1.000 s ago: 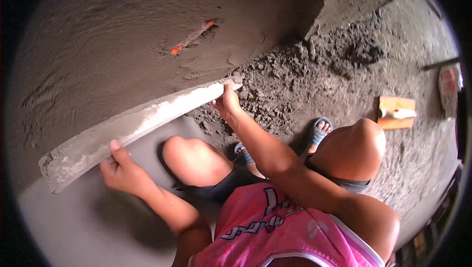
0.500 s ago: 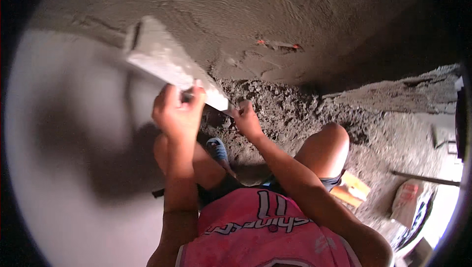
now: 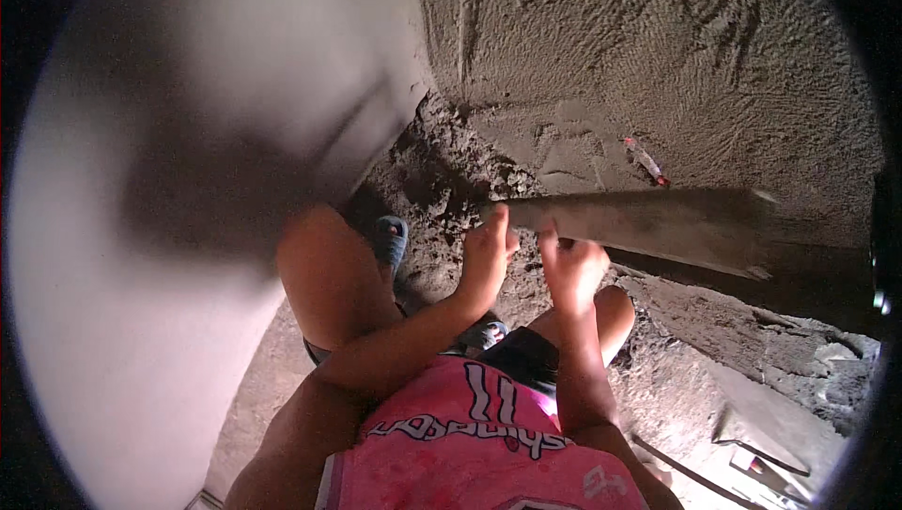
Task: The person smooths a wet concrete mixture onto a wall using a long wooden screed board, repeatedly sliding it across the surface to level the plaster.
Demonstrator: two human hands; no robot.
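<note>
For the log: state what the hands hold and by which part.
Both the left hand and the right hand grip the long mortar-caked straightedge at its near end.

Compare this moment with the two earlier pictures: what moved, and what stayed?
The straightedge board has swung from the left side across to the right, along the rough plastered wall. The left hand and right hand, once spread apart, now grip one end close together. The person still squats, both hands holding.
</note>
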